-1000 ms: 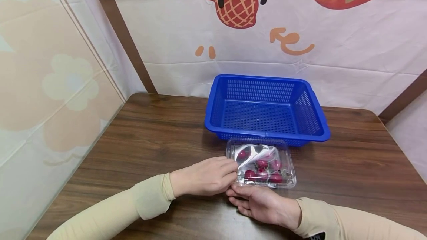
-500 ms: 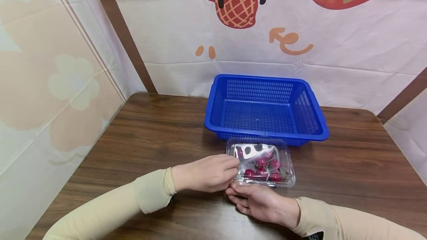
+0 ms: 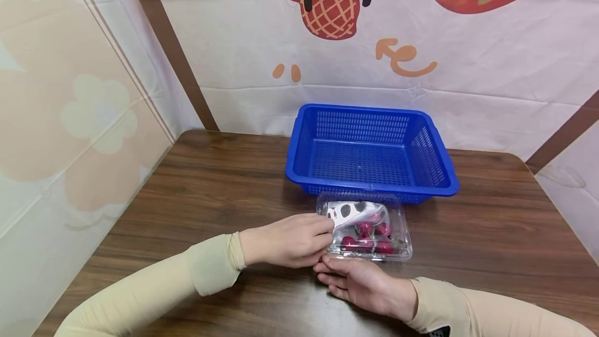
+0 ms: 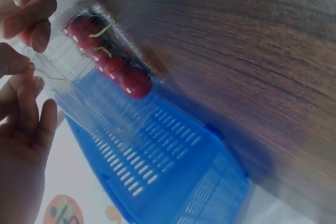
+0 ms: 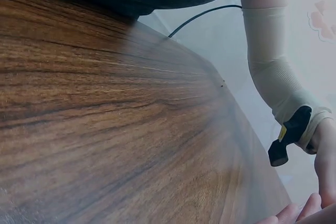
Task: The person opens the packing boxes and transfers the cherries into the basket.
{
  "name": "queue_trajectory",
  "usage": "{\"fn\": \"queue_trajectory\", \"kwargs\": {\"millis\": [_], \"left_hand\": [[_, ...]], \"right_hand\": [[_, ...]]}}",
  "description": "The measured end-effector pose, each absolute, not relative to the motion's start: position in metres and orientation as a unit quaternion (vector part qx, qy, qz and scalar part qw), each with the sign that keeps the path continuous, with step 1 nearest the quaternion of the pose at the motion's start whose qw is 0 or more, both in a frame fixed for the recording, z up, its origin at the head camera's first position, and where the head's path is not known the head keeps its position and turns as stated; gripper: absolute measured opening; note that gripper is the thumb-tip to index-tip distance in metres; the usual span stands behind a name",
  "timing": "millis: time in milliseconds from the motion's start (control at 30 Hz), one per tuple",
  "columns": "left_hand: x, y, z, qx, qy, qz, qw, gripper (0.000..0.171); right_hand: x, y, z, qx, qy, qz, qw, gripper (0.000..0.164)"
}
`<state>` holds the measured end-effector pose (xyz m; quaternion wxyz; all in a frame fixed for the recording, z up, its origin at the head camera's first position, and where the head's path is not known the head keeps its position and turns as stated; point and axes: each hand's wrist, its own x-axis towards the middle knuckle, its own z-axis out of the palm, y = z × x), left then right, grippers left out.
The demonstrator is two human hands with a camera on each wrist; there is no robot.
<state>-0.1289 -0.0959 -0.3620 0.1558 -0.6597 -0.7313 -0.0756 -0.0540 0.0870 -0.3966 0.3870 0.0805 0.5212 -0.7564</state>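
Note:
A clear plastic clamshell box (image 3: 403, 217) with several red cherries (image 3: 364, 229) inside lies on the table. My left hand (image 3: 287, 241) bends its fingers over the box's near left corner and pinches its edge; the fingertips are partly hidden. Just in front, my right hand (image 3: 365, 285) is turned palm inward, its thumb and fingertips gripping that same corner. In the left wrist view the fingers of both hands meet at the box edge, beside the cherries (image 4: 107, 61) with green stems. The right wrist view shows only a few fingers (image 5: 302, 211) at its bottom edge.
Directly behind the box stands a blue perforated plastic basket (image 3: 360, 163) with nothing in it. Both sit on a dark wooden table (image 3: 224, 181). A printed cloth wall (image 3: 243, 35) rises behind the table, and another hangs along its left side.
My left hand has shifted slightly away from me at the corner. The bright reflection on the lid has changed shape. The right hand, cherries and basket stay nearly where they were.

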Motion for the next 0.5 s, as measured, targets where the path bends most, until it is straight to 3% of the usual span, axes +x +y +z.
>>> {"fn": "queue_trajectory", "kwargs": {"millis": [200,500], "left_hand": [[-0.129,-0.0963,-0.3597,-0.66,-0.716,-0.054,0.22,0.01],[-0.1285,-0.0986,-0.3575,-0.654,-0.704,-0.016,0.276,0.009]], "right_hand": [[-0.0549,0.0872,-0.396,0.073,0.519,-0.758,0.387,0.024],[-0.052,0.0927,-0.4005,0.046,0.513,-0.756,0.404,0.052]]}}
